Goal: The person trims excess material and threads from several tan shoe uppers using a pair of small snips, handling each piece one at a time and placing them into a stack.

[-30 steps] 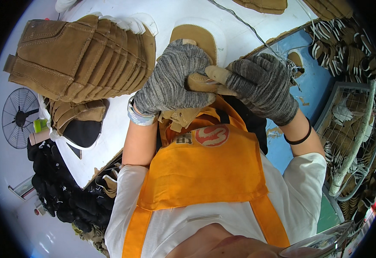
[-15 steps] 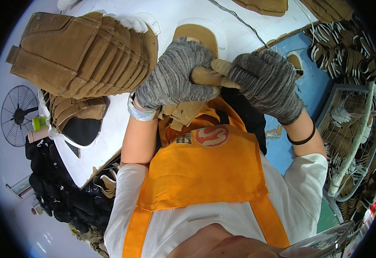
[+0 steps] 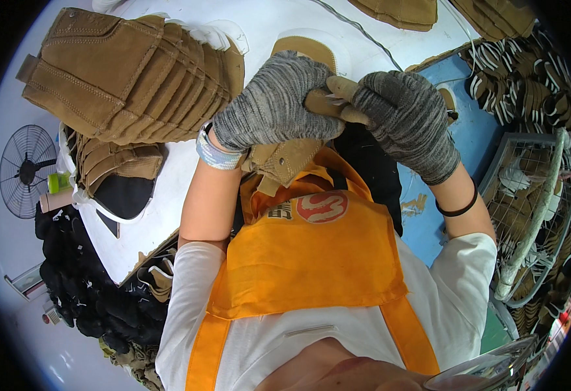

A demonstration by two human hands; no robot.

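Both my hands wear grey knit gloves and grip one tan suede shoe upper above the white table. My left hand wraps over its top and hides most of it. My right hand pinches the upper's edge from the right, thumb and fingertips meeting those of the left hand. The lower part of the upper hangs down toward my orange apron. A tan insole lies on the table just behind my left hand.
A stack of tan shoe uppers lies on the table at the left, with more below it. More tan pieces lie at the far edge. A wire basket stands at the right, a fan and dark items at the left.
Both hands have shifted slightly up and right with the upper; the grip is unchanged.
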